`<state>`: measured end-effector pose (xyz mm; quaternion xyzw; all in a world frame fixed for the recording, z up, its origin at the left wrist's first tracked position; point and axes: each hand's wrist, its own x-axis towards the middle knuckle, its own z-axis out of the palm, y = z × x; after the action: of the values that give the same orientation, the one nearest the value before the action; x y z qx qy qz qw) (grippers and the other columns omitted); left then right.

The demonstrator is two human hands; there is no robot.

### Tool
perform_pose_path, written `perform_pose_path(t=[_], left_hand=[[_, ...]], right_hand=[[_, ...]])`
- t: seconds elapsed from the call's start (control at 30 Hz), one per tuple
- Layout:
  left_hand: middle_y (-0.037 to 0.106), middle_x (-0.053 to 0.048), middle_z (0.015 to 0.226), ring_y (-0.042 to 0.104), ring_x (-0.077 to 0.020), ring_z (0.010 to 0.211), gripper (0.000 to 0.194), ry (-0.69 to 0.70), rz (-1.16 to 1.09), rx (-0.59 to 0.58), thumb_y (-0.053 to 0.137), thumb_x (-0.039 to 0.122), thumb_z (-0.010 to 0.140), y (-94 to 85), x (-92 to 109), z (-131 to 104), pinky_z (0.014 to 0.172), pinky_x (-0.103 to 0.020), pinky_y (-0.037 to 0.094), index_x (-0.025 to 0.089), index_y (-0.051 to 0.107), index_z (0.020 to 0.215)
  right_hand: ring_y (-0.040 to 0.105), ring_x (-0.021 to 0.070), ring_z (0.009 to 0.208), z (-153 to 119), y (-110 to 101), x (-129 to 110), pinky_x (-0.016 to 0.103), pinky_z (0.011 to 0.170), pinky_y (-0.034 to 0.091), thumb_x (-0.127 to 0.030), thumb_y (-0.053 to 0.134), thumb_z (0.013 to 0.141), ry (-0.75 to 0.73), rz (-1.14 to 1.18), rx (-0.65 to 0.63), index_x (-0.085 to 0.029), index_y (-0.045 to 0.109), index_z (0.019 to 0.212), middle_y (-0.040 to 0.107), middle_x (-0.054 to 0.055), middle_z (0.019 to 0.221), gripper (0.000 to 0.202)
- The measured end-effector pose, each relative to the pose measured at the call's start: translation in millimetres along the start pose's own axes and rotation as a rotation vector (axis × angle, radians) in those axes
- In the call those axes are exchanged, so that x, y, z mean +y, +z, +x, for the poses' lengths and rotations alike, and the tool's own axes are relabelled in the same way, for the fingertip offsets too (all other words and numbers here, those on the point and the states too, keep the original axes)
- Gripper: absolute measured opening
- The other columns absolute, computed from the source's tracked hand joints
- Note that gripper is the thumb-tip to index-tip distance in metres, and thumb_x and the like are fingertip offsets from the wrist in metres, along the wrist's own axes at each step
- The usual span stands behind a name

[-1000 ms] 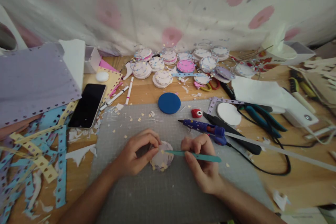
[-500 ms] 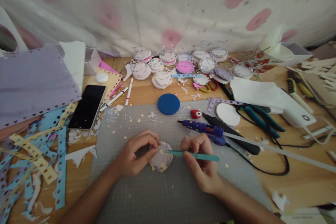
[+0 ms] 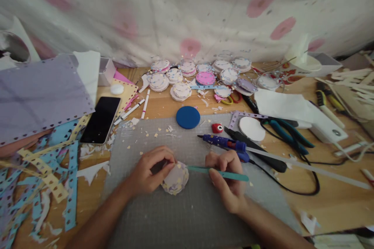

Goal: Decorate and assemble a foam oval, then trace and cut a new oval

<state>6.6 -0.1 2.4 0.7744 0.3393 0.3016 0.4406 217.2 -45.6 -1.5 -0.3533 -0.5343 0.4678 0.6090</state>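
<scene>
Pinched at its upper left edge, a round paper disc (image 3: 176, 179) with yellow and lilac bits around its rim is held by my left hand (image 3: 154, 169) over the grey cutting mat (image 3: 146, 221). My right hand (image 3: 226, 175) grips teal tweezers (image 3: 230, 175) whose tips point left, just beside the disc's upper right edge. Whether the tips hold anything is too small to tell. A blue round disc (image 3: 188, 117) lies beyond my hands. The blue glue gun (image 3: 223, 142) rests behind my right hand.
Several decorated paper discs (image 3: 181, 91) stand along the back. Left are a phone (image 3: 101, 120), a lilac sheet (image 3: 43, 97) and paper strips (image 3: 71, 186). Right are a black tool (image 3: 271, 159), teal pliers (image 3: 289, 136), a cable and a white round piece (image 3: 252, 128).
The tweezers have moved right, from over the disc to beside its edge. The disc has shifted slightly left with my left hand. The camera view has tilted a little.
</scene>
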Motion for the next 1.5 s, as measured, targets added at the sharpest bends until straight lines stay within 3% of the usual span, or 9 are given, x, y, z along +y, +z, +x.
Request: perform_pose_path(t=[0.2,0.43,0.6,0.73,0.93,1.1,1.2,1.3,1.5], left_hand=[[0.062,-0.005,0.080,0.058,-0.0159,0.076,0.008,0.009,0.177,0.002,0.051,0.015,0.088,4.9,-3,-2,0.071,-0.028,0.045,0.016,0.059,0.085],[0.063,-0.004,0.079,0.058,-0.0148,0.074,0.009,0.042,0.185,0.045,0.052,0.010,0.083,8.3,-2,-1,0.068,-0.027,0.044,0.017,0.055,0.078],[0.063,-0.004,0.081,0.058,-0.0150,0.075,0.011,0.066,0.156,0.064,0.053,0.007,0.078,7.2,-2,-2,0.069,-0.028,0.045,0.018,0.053,0.077],[0.064,-0.005,0.082,0.059,-0.0157,0.076,0.010,0.092,0.121,0.079,0.054,0.007,0.078,5.6,0,0,0.071,-0.029,0.046,0.018,0.054,0.078],[0.066,-0.007,0.080,0.061,-0.0174,0.078,0.013,0.121,0.083,0.086,0.051,0.013,0.085,1.0,4,-1,0.074,-0.032,0.047,0.017,0.062,0.078],[0.067,-0.007,0.081,0.062,-0.0178,0.080,0.027,0.033,0.035,0.262,0.045,0.023,0.092,-4.3,2,-4,0.076,-0.031,0.047,0.016,0.066,0.077],[0.066,-0.006,0.077,0.061,-0.0174,0.078,0.033,-0.007,0.006,0.339,0.044,0.028,0.094,-8.0,0,-4,0.075,-0.031,0.046,0.016,0.065,0.072],[0.065,-0.005,0.073,0.060,-0.0167,0.074,0.035,-0.041,-0.009,0.306,0.044,0.030,0.094,-9.4,-2,-3,0.074,-0.030,0.046,0.016,0.064,0.068],[0.067,-0.007,0.072,0.064,-0.0161,0.071,0.036,-0.033,-0.057,0.120,0.046,0.030,0.094,-3.7,3,-4,0.068,-0.027,0.049,0.014,0.066,0.067]], right_hand=[[0.037,0.0140,0.055,-7,-2,4,0.029,0.055,0.033,-0.016,0.042,0.089,-0.202,-0.150,-0.193,-0.026,0.032,0.086,0.037,-0.005,0.065,0.013],[0.039,0.0146,0.055,-11,-6,12,0.030,0.053,0.033,-0.007,0.049,0.075,-0.253,-0.311,-0.330,-0.027,0.031,0.089,0.037,-0.004,0.065,0.029],[0.036,0.0140,0.053,-8,-5,8,0.031,0.055,0.034,-0.011,0.047,0.081,-0.294,-0.241,-0.215,-0.027,0.033,0.090,0.038,-0.005,0.064,0.023],[0.044,0.0150,0.057,-2,-4,3,0.030,0.055,0.037,-0.014,0.046,0.086,-0.295,-0.246,-0.104,-0.026,0.040,0.094,0.045,-0.002,0.068,0.015],[0.056,0.0163,0.070,5,-7,2,0.029,0.058,0.046,-0.012,0.049,0.089,-0.189,-0.281,0.009,-0.025,0.047,0.099,0.055,0.003,0.079,0.016],[0.059,0.0200,0.088,21,-6,-2,0.036,0.074,0.050,-0.012,0.058,0.085,-0.250,-0.433,0.015,-0.023,0.056,0.096,0.060,0.007,0.092,0.015],[0.062,0.0203,0.089,36,0,-5,0.037,0.078,0.050,-0.013,0.061,0.085,-0.237,-0.474,-0.006,-0.023,0.060,0.093,0.065,0.007,0.092,0.012],[0.065,0.0195,0.082,49,9,-7,0.035,0.073,0.052,-0.018,0.064,0.084,-0.184,-0.502,0.044,-0.023,0.061,0.090,0.068,0.005,0.086,0.008],[0.068,0.0193,0.078,66,20,-4,0.031,0.065,0.054,-0.021,0.065,0.082,-0.160,-0.516,0.103,-0.022,0.059,0.082,0.069,0.004,0.081,0.006]])
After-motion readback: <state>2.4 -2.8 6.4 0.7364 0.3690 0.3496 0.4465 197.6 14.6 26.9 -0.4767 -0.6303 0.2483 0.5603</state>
